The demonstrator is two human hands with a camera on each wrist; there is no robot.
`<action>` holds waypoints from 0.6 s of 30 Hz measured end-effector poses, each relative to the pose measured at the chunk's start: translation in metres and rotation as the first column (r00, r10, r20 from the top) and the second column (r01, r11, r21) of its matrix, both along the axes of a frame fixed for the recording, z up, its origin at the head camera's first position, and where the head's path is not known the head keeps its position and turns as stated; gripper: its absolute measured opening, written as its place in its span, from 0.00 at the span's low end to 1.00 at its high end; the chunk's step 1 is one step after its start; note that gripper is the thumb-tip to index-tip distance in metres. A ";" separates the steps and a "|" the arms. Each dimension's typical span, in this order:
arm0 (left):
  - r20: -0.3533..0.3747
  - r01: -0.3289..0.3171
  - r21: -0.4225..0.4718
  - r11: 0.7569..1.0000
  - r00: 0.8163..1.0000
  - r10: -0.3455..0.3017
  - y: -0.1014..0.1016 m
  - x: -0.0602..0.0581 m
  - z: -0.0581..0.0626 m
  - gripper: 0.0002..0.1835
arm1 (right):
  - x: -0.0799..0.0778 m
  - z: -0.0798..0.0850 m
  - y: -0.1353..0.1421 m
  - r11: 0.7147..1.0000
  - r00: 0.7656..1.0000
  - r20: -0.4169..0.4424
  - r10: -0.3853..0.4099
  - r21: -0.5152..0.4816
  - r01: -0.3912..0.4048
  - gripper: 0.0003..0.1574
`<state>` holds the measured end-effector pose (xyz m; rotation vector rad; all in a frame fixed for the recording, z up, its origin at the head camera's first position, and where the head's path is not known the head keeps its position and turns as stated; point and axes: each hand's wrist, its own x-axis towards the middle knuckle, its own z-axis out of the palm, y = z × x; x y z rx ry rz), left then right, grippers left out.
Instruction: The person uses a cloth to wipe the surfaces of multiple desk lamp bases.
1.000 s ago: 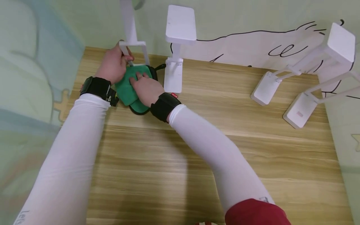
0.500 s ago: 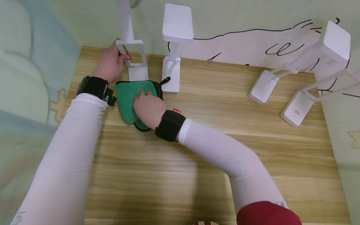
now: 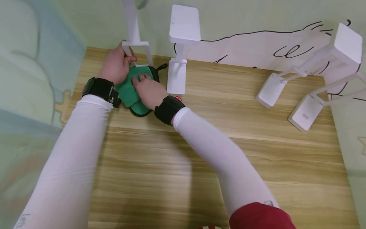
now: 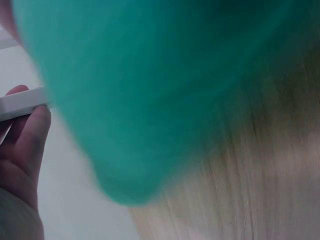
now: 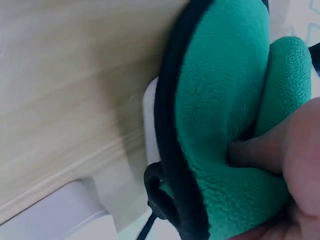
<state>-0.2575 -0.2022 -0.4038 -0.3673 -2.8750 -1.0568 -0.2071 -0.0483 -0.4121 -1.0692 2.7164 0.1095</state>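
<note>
Lying beneath right grip: cloth

1. Head view: soft, even, moderately bright light, with a diffuse shadow on the tabletop below the right forearm; the left wall looks hazy.
2. Left wrist view: dim; the green cloth, very near, is out of focus and darkens toward the upper right.
3. Right wrist view: the cloth's texture is crisp, while the tabletop looks washed-out, softly shadowed alongside.
</note>
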 end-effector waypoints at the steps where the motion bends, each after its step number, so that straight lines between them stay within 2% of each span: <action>1: 0.005 0.002 0.003 1.000 1.000 -0.002 0.000 0.000 0.000 0.11 | 0.001 0.000 0.001 1.000 1.000 -0.012 -0.024 0.006 0.024 0.29; 4: 0.007 0.009 0.013 1.000 1.000 -0.009 0.001 -0.001 -0.001 0.11 | 0.010 0.003 0.007 0.998 0.997 -0.052 -0.058 0.028 0.059 0.28; 7: 0.015 0.012 0.018 1.000 1.000 -0.012 0.000 -0.002 0.000 0.11 | 0.021 0.004 0.013 0.997 0.994 -0.095 -0.047 0.061 0.053 0.27; 13: 0.021 0.001 0.009 1.000 1.000 -0.001 -0.002 -0.002 -0.002 0.12 | 0.044 0.001 0.023 0.991 0.985 -0.161 0.053 0.133 -0.032 0.27; 18: 0.020 -0.002 0.005 1.000 1.000 0.002 -0.004 -0.002 -0.003 0.13 | 0.059 0.003 0.021 0.985 0.983 -0.124 0.132 0.125 -0.117 0.26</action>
